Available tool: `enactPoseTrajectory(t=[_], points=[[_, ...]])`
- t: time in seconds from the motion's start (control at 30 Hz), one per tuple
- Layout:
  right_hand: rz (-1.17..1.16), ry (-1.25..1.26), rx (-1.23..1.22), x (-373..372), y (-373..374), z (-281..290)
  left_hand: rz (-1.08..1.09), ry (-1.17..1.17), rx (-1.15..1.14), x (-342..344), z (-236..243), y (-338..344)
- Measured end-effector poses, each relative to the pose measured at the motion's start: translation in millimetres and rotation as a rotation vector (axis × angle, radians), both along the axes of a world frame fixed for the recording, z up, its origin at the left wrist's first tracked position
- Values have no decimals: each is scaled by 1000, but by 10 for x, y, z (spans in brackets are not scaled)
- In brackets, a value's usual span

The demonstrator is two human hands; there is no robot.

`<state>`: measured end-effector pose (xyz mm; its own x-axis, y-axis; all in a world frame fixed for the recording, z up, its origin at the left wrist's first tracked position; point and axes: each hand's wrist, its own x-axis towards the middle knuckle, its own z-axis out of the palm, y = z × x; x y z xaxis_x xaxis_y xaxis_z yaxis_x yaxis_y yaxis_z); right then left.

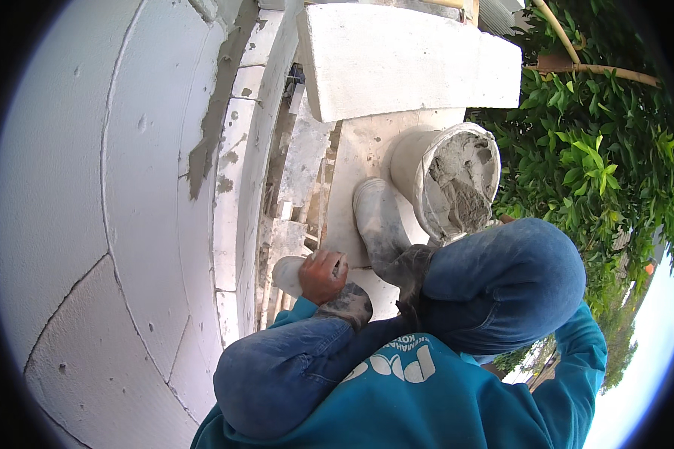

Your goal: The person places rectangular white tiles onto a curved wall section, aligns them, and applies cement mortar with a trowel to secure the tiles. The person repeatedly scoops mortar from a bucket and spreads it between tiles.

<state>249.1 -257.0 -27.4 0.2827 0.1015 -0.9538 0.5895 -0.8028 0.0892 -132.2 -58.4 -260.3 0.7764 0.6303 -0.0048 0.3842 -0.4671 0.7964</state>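
My left hand (323, 277) is closed, its fingers curled, over the white-toed boot (286, 275) on my left foot. What it grips, if anything, I cannot make out. My right sleeve (583, 348) runs behind my bent right knee, which hides my right hand. Beyond that knee a whitish bucket (412, 165) holds wet grey mortar (460, 179). A small brown shape at its near right rim is too hidden to name. My right boot (378, 217), smeared with grey, stands against the bucket's left side.
A large white block (404, 60) lies across the board (359, 157) beyond the bucket. To the left rises a pale block wall (142, 150) with a mortar-spotted ledge (236, 142). Gaps show between the planks (303, 150). Leafy bushes (599, 157) stand close on the right.
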Motion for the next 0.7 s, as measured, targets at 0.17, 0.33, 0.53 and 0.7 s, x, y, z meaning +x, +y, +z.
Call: enactPoseTrajectory(t=[0.17,0.33,0.53,0.7], points=[[-309,419,-40,-319,288,-74,33,10,-16,38,83,23],[-436,417,34,-498,245,-72,40,4,-1,10,54,-13],[-589,202,190,-687,72,-172,13,39,7,11,-2,-46],[-666,93,241,-736,-129,-269,23,12,-24,21,34,-27]])
